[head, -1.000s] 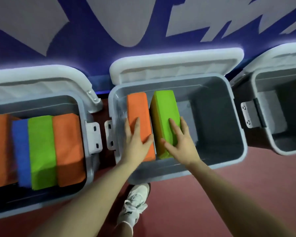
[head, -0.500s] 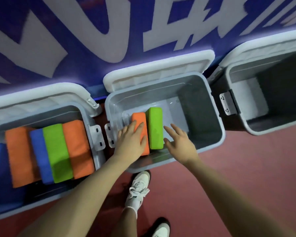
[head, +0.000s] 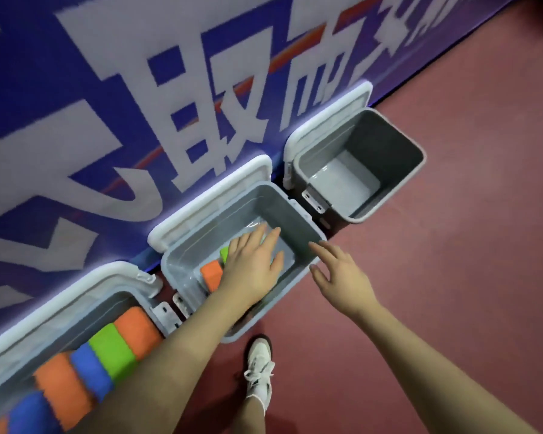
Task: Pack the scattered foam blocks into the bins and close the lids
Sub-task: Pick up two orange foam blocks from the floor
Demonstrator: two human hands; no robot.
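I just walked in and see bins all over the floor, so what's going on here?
A person is packing foam blocks into grey bins along the wall. The left hand is open over the middle bin, above an orange block and a green block lying inside. The right hand hovers open beside that bin, holding nothing. The left bin is packed with blocks, the right bin is empty, and all lids are open.

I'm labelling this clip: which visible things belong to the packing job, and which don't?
Part of the job:
- orange foam block and green foam block in the grey plastic middle bin
- full grey left bin
- empty grey right bin
- left hand, right hand

Not part:
- white sneaker
- purple wall banner
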